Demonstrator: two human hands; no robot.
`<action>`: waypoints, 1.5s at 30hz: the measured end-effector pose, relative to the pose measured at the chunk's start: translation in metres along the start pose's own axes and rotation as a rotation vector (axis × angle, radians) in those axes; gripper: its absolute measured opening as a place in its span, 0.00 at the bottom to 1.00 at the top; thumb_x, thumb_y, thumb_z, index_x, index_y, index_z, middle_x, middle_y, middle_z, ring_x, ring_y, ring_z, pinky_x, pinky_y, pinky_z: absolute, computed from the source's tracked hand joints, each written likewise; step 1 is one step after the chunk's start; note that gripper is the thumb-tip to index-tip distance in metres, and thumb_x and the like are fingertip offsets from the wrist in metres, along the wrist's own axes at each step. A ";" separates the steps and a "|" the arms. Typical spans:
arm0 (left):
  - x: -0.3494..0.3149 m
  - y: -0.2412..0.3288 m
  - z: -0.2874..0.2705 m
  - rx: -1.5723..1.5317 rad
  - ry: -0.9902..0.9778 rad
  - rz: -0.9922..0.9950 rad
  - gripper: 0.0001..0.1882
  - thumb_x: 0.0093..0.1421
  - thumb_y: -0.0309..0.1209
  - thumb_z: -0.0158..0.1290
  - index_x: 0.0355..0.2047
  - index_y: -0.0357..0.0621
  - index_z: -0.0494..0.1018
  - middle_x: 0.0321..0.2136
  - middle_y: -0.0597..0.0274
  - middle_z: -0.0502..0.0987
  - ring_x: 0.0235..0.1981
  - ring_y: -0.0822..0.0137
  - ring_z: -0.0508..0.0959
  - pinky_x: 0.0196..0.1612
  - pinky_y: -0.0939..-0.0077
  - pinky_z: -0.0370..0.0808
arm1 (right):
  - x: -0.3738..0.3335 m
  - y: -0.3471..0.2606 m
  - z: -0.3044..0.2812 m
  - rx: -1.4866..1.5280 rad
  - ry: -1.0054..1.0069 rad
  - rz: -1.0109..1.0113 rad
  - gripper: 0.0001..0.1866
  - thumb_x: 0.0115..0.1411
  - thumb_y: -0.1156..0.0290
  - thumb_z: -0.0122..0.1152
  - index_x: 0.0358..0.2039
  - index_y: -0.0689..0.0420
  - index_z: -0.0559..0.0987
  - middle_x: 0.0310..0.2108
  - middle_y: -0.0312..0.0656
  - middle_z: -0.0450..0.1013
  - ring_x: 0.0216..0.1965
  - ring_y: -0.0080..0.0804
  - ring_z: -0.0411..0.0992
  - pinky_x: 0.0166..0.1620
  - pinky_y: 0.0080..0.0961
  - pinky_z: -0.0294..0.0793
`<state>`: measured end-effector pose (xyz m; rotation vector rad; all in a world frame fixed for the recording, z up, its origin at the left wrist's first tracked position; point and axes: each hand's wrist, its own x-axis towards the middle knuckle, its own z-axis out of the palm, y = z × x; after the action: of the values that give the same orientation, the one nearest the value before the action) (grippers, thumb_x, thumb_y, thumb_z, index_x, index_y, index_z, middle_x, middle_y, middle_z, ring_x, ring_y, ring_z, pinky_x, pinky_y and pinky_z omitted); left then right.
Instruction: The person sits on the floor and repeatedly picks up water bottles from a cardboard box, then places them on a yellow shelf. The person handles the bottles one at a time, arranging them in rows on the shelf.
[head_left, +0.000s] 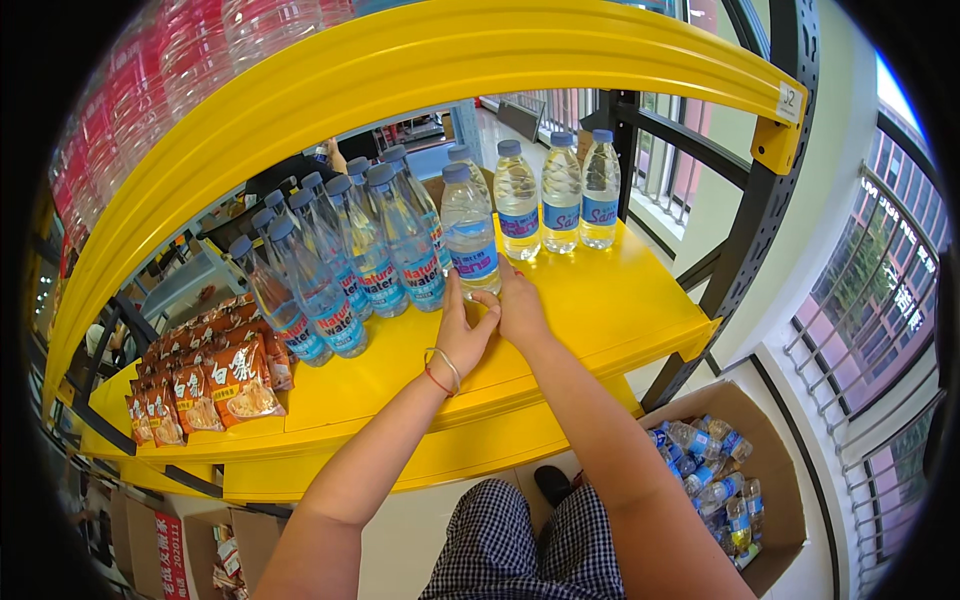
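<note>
Both of my hands are at the lower part of a clear water bottle (468,216) with a blue cap and a blue-purple label, upright at the front of the yellow shelf (590,305). My left hand (466,328) presses its fingers against the bottle's left and front side. From the right, my right hand (519,308) closes on its base, and the fingertips are partly hidden. Behind it and to its right stand matching bottles (517,205). Close on the left is a group of taller, slimmer water bottles (415,245) with light blue labels.
Orange-brown snack packets (238,380) stand in rows at the shelf's left end. A yellow beam (560,52) crosses above, with pink-wrapped bottles (150,95) over it. Black uprights (745,215) bound the right. A cardboard box (775,470) of loose bottles sits on the floor.
</note>
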<state>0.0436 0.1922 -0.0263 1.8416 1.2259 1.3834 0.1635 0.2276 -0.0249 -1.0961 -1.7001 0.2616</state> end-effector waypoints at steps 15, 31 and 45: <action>0.003 -0.011 0.001 -0.002 -0.010 0.019 0.46 0.56 0.35 0.55 0.65 0.36 0.37 0.64 0.53 0.47 0.59 0.64 0.57 0.59 0.70 0.57 | 0.001 -0.004 -0.001 -0.016 -0.060 0.076 0.35 0.50 0.65 0.65 0.54 0.70 0.62 0.36 0.60 0.72 0.39 0.56 0.71 0.41 0.40 0.71; 0.002 -0.005 -0.002 0.013 -0.031 0.022 0.46 0.54 0.39 0.54 0.63 0.31 0.40 0.61 0.44 0.49 0.60 0.55 0.52 0.60 0.70 0.51 | -0.002 -0.004 0.002 -0.059 -0.069 0.089 0.36 0.53 0.61 0.61 0.56 0.68 0.59 0.40 0.64 0.70 0.42 0.58 0.71 0.43 0.39 0.71; 0.010 -0.011 -0.016 0.197 -0.056 0.338 0.33 0.60 0.34 0.49 0.62 0.34 0.49 0.63 0.46 0.50 0.64 0.54 0.51 0.65 0.66 0.45 | -0.143 -0.038 -0.084 0.532 0.015 0.246 0.30 0.55 0.65 0.60 0.55 0.63 0.63 0.50 0.52 0.67 0.53 0.43 0.66 0.53 0.34 0.67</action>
<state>0.0252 0.2041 -0.0254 2.2927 1.0902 1.4114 0.2183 0.0701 -0.0565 -0.8940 -1.3645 0.8091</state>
